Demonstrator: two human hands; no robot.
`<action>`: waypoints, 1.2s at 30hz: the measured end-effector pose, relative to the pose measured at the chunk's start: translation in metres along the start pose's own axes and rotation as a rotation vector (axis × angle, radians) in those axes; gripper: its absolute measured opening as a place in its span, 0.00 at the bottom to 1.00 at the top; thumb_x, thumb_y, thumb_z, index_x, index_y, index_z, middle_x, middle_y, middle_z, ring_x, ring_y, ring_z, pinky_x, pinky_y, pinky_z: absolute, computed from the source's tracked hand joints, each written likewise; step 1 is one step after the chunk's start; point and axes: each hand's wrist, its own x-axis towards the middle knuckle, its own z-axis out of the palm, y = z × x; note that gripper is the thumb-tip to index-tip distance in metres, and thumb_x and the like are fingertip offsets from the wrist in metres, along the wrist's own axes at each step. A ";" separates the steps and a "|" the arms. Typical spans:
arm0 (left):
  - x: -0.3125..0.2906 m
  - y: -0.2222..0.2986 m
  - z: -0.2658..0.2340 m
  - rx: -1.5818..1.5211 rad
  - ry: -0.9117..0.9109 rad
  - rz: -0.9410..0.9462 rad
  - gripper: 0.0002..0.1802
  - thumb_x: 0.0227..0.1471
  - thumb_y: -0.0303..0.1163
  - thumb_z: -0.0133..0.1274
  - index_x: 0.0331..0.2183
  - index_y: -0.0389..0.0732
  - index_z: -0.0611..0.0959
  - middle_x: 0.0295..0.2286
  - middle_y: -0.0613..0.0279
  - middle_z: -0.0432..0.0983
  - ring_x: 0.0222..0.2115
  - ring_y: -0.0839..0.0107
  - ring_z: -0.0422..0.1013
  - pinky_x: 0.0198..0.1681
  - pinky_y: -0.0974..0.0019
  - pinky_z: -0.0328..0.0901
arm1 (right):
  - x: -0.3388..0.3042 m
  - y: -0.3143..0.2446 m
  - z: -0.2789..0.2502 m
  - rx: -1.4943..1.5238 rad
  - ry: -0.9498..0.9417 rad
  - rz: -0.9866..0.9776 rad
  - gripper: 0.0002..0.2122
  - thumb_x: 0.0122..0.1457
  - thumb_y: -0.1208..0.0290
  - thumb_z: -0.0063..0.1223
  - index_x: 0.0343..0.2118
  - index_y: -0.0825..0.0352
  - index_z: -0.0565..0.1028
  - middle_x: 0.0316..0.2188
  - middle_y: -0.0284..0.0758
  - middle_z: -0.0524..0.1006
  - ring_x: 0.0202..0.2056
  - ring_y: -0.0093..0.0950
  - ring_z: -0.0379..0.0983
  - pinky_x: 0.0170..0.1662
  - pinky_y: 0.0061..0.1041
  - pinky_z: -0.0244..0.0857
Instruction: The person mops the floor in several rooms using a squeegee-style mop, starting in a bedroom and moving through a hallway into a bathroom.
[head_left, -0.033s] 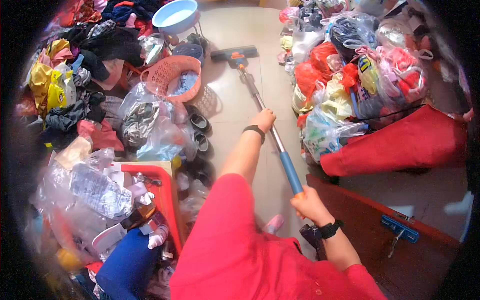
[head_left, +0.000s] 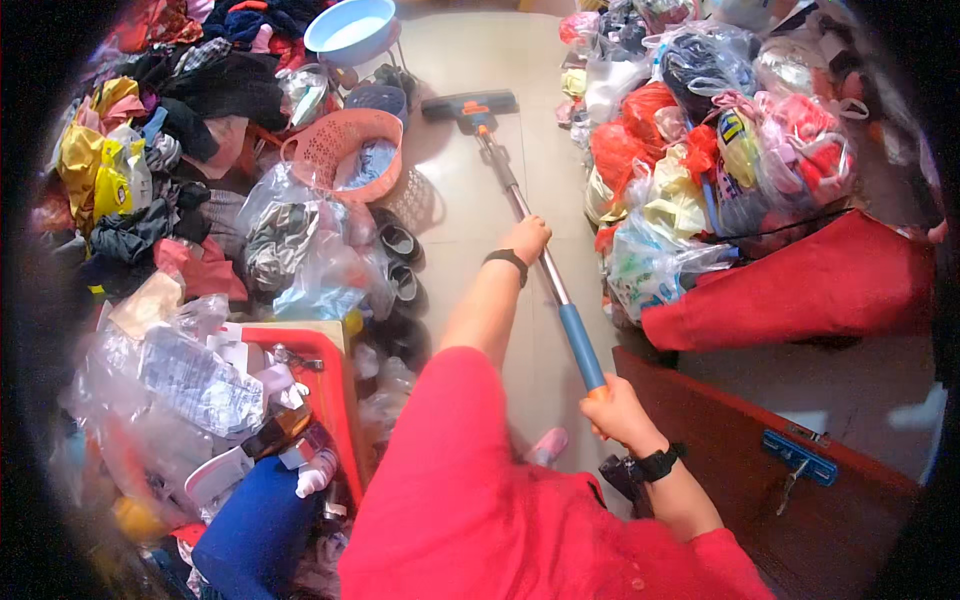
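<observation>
Head view, single frame. Mop (head_left: 520, 205) is in both hands, running diagonally from lower right up to the floor (head_left: 470, 200) strip in the middle.

Left hand (head_left: 525, 238): fingers wrapped closed around the metal part of the pole, about halfway along. Black wristband (head_left: 506, 260) on that wrist. Arm extended forward, red sleeve (head_left: 450, 470) at the shoulder.

Right hand (head_left: 615, 410): fist closed on the pole's near end, just below the blue grip section (head_left: 580, 345). An orange bit of the handle shows right at the fist. Black watch (head_left: 658, 463) on the wrist.

Mop head (head_left: 470, 104): dark flat bar with an orange joint, lying flat on the pale floor at the far end, just below a light blue basin (head_left: 352, 28).

Left of the pole:
- pink plastic basket (head_left: 345, 150) tilted, cloth inside, close to the mop head
- dark shoes (head_left: 400, 260) in a row along the floor edge
- clear plastic bags (head_left: 300, 250) stuffed with fabric
- loose clothes pile (head_left: 150, 150), yellow, black, red pieces
- red plastic stool (head_left: 325, 375) with small clutter on top, near the left elbow

Right of the pole:
- heap of filled plastic bags (head_left: 720, 150), red, yellow, clear, well packed together
- red cloth (head_left: 800, 290) draped at the foot of that heap
- dark red wooden panel (head_left: 780, 500) with a blue latch (head_left: 795, 455), just beside the right wrist

Small pink object (head_left: 548, 445) on the floor by the torso; cannot tell what it is.
</observation>
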 end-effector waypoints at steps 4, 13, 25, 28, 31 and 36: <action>-0.015 0.019 -0.008 -0.224 0.031 0.011 0.06 0.41 0.26 0.47 0.23 0.47 0.78 0.29 0.63 0.70 0.37 0.63 0.65 0.37 0.61 0.66 | -0.020 0.003 -0.014 -0.218 0.001 -0.039 0.05 0.46 0.75 0.46 0.27 0.70 0.66 0.14 0.32 0.68 0.15 0.23 0.65 0.16 0.25 0.58; -0.073 0.088 0.049 -0.238 -0.094 0.076 0.07 0.36 0.25 0.50 0.24 0.44 0.80 0.25 0.56 0.72 0.38 0.59 0.66 0.39 0.60 0.66 | -0.129 0.069 -0.054 -0.580 0.078 0.022 0.11 0.48 0.70 0.47 0.33 0.70 0.69 0.22 0.50 0.73 0.26 0.43 0.73 0.27 0.36 0.66; -0.196 0.305 0.130 -0.238 -0.275 0.161 0.08 0.35 0.24 0.50 0.24 0.44 0.79 0.25 0.59 0.72 0.36 0.55 0.64 0.40 0.58 0.64 | -0.277 0.260 -0.110 -0.714 0.071 0.262 0.11 0.50 0.69 0.46 0.33 0.71 0.69 0.25 0.51 0.74 0.28 0.48 0.72 0.31 0.43 0.67; -0.224 0.368 0.142 -0.304 -0.298 0.190 0.09 0.36 0.24 0.49 0.25 0.45 0.80 0.26 0.60 0.73 0.34 0.56 0.65 0.38 0.59 0.64 | -0.322 0.299 -0.129 -0.807 0.125 0.273 0.07 0.50 0.71 0.46 0.30 0.69 0.69 0.23 0.48 0.74 0.27 0.47 0.72 0.30 0.43 0.67; -0.240 0.436 0.124 -0.377 -0.401 0.238 0.11 0.36 0.23 0.48 0.26 0.45 0.81 0.28 0.58 0.75 0.32 0.55 0.67 0.37 0.59 0.65 | -0.377 0.337 -0.148 -0.836 0.230 0.252 0.07 0.47 0.72 0.50 0.27 0.68 0.69 0.20 0.47 0.73 0.26 0.47 0.72 0.29 0.42 0.67; -0.257 0.502 0.109 -0.391 -0.579 0.405 0.10 0.36 0.26 0.50 0.27 0.43 0.80 0.27 0.54 0.76 0.33 0.52 0.71 0.35 0.56 0.67 | -0.442 0.362 -0.158 -0.889 0.369 0.244 0.07 0.42 0.71 0.54 0.22 0.68 0.70 0.18 0.45 0.72 0.23 0.46 0.70 0.27 0.39 0.65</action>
